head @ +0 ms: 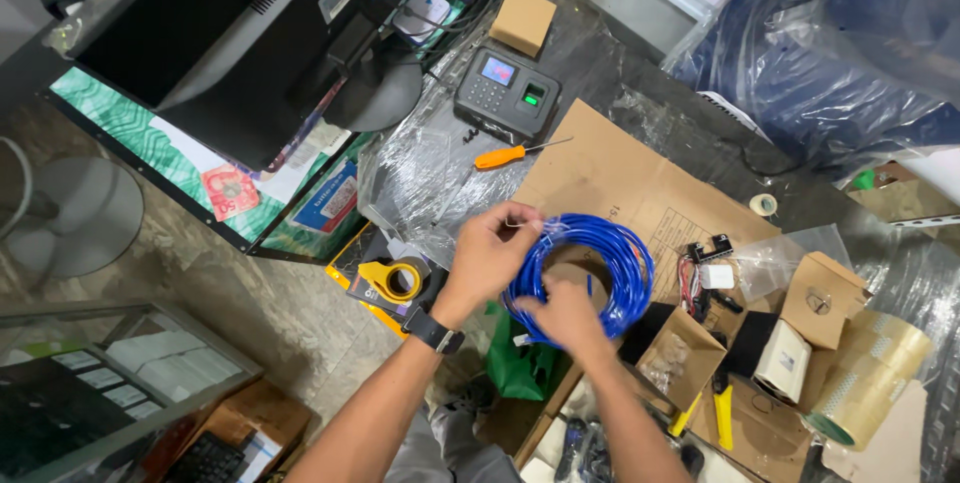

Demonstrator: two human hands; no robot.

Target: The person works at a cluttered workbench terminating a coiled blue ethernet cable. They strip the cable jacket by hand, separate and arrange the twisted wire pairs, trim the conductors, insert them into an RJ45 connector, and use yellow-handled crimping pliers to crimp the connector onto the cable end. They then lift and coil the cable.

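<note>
A coil of blue cable (610,243) is held up over a flat sheet of brown cardboard (610,173). My left hand (495,248) pinches the coil's upper left edge, where a thin clear tie or wrapper shows. My right hand (565,313) grips the coil's lower inner side, fingers reaching through the ring. A dark watch sits on my left wrist.
An orange-handled screwdriver (505,156) and a grey keypad device (507,93) lie behind the coil. A yellow tape dispenser (392,281) is at left, a big tape roll (868,378) at right. Open small boxes (815,293), yellow-handled pliers (722,408) and a black monitor (250,33) surround the spot.
</note>
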